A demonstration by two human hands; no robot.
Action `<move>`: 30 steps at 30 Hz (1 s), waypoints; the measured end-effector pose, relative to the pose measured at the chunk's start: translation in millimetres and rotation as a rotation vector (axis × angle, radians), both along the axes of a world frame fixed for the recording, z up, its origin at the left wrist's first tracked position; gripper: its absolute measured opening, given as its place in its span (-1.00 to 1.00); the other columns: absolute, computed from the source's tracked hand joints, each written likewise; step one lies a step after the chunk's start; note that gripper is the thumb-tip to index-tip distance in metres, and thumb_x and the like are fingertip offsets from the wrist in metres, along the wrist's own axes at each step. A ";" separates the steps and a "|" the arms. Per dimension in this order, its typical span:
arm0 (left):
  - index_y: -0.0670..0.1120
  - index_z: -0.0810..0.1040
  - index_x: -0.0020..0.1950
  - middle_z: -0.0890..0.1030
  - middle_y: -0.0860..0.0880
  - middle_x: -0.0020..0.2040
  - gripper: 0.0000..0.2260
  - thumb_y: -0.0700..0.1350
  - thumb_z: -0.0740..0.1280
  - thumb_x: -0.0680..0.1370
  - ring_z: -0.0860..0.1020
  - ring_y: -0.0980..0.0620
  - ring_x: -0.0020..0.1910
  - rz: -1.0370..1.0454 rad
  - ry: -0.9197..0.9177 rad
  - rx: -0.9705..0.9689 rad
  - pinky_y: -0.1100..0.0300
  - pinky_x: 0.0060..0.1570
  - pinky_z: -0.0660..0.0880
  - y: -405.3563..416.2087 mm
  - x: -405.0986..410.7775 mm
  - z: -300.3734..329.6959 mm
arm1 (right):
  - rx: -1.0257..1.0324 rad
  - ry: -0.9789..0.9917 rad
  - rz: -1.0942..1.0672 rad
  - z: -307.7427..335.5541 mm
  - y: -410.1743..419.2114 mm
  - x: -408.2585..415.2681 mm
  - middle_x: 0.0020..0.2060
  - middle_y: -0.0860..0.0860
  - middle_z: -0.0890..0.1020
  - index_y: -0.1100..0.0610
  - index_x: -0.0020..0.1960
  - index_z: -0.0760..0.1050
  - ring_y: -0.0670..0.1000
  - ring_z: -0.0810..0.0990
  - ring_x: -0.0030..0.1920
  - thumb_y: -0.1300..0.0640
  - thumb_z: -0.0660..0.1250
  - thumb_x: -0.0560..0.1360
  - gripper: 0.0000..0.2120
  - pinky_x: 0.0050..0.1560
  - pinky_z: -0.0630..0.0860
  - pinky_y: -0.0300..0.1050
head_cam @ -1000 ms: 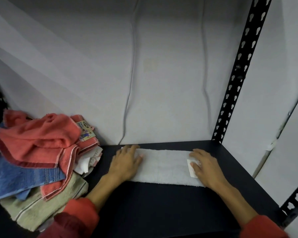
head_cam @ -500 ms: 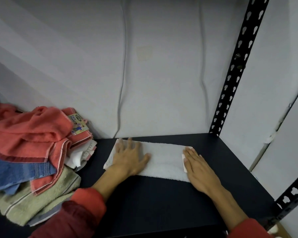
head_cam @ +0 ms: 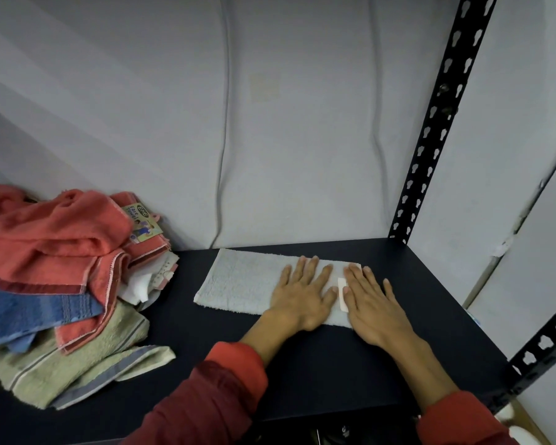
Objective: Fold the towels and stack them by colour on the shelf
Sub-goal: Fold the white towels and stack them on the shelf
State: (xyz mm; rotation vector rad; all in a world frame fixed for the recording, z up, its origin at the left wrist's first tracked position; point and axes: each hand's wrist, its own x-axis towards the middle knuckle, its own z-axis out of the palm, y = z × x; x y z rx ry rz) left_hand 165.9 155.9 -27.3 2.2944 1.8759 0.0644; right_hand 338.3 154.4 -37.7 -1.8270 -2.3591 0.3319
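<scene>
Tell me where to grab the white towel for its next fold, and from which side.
Probably the free left end of the white towel, pinching its two corners from the left. It lies flat as a long strip, and both the left hand and right hand press its right end.

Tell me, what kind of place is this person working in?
Probably a storage or laundry corner, though I can't be sure. A dark metal shelf with a slotted black upright stands against a plain wall, a pile of unfolded towels sits on it, and both hands press a white towel flat.
</scene>
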 end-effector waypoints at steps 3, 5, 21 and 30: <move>0.17 -0.25 0.64 -0.30 0.06 0.64 -0.35 0.39 -0.20 0.61 -0.36 0.03 0.60 0.071 0.009 -0.004 -0.07 0.57 -0.32 -0.2 -33.5 0.7 | -0.003 -0.009 -0.016 0.5 -1.2 -1.3 0.59 -0.16 -0.27 -0.02 0.61 -0.30 -0.13 -0.32 0.57 -0.07 -0.27 0.70 -0.48 0.57 -0.32 0.04; 0.16 -0.25 0.64 -0.28 0.06 0.64 -0.29 0.45 -0.20 0.57 -0.34 0.04 0.60 0.136 0.003 0.010 -0.06 0.58 -0.31 -1.0 -70.5 1.8 | -0.002 -0.007 -0.012 1.0 -1.6 -1.1 0.59 -0.17 -0.28 -0.02 0.61 -0.31 -0.13 -0.32 0.57 -0.07 -0.27 0.70 -0.48 0.57 -0.32 0.04; -0.11 -0.04 0.67 -0.08 -0.14 0.67 -0.36 0.21 -0.07 0.69 -0.18 -0.11 0.65 0.203 0.004 0.126 -0.08 0.60 -0.19 5.3 -61.4 27.4 | 0.018 0.046 -0.003 4.9 -10.6 -5.8 0.60 -0.18 -0.18 -0.03 0.63 -0.21 -0.15 -0.21 0.59 -0.04 -0.23 0.70 -0.49 0.59 -0.27 0.06; 0.23 -0.12 0.65 -0.18 -0.01 0.67 -0.43 0.33 -0.15 0.65 -0.28 0.02 0.63 -0.013 -0.010 0.031 -0.10 0.57 -0.31 8.3 -0.9 -0.3 | 0.032 0.019 -0.009 0.7 -9.0 -1.8 0.61 -0.16 -0.19 -0.02 0.63 -0.23 -0.13 -0.23 0.59 -0.05 -0.24 0.71 -0.49 0.59 -0.23 0.06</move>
